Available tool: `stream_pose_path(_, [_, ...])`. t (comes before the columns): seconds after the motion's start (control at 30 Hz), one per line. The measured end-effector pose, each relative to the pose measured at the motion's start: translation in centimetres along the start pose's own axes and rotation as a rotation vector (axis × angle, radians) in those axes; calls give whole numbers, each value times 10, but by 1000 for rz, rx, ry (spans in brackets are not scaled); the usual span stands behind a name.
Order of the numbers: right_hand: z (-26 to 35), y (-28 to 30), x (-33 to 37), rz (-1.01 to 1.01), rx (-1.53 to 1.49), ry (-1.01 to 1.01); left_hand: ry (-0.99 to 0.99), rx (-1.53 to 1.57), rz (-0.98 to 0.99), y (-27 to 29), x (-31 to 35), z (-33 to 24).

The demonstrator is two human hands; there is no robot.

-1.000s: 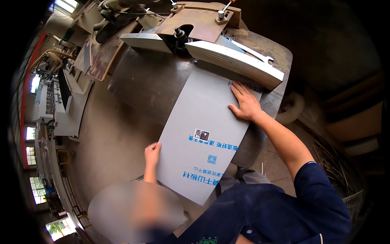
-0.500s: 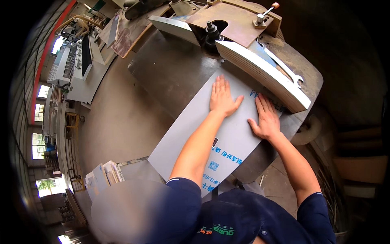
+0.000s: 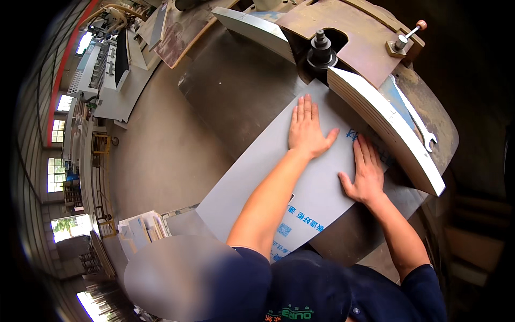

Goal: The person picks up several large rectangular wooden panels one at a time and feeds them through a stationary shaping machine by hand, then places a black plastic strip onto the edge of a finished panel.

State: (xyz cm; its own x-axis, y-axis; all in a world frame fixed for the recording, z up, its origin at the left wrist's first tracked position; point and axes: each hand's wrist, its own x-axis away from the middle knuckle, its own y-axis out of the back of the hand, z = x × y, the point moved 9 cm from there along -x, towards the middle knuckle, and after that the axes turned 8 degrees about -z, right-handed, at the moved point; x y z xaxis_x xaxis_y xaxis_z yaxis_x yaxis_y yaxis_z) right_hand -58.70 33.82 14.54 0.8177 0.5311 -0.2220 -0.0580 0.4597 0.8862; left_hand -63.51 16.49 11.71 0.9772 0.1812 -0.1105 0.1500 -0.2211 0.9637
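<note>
A long grey board (image 3: 252,177) with blue printing lies flat on a dark metal machine table (image 3: 236,96). My left hand (image 3: 310,131) rests palm down on its far part, fingers stretched forward and thumb out. Near the board's right edge, my right hand (image 3: 366,172) also lies flat, its fingers pointing to the fence. The white-faced wooden fence (image 3: 389,129) runs along the board's far right side. Just past the board's far end stands a black spindle (image 3: 321,51) in a cutout between this fence and a second white fence piece (image 3: 255,33).
An open-ended wrench (image 3: 416,115) lies behind the right fence. A lever clamp (image 3: 405,40) sits on the brown cover plate (image 3: 348,24). At lower left is a stack of boards (image 3: 144,228); another machine (image 3: 102,75) stands at far left.
The machine, fences and spindle appear shifted right in the picture as the view turns. Both hands stay flat on the board, and its far end still lies near the spindle.
</note>
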Motion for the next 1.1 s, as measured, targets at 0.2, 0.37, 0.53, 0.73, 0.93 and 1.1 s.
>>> stream_pose_path(0.2, [2,-6,-9,-3,-21,1,-8,-43,-12,-5,-4,8])
stream_pose_path(0.37, [1,-9,-12,5,-6,2,-8,-49,-5,-7,-8,9])
stream_pose_path(0.53, [2,-10,-17,2,-18,4,0,-58,6,-2,-12,12])
stream_pose_path(0.73, [11,-16,-32,-13,-50,15,1,-77,-19,3,-23,27])
stream_pose_path(0.93, [20,-23,-52,-50,-70,30,-8,-80,-44,5,-37,45])
stream_pose_path(1.1, [29,-28,-71,-67,-86,35,-10,-90,-71,10,-49,64])
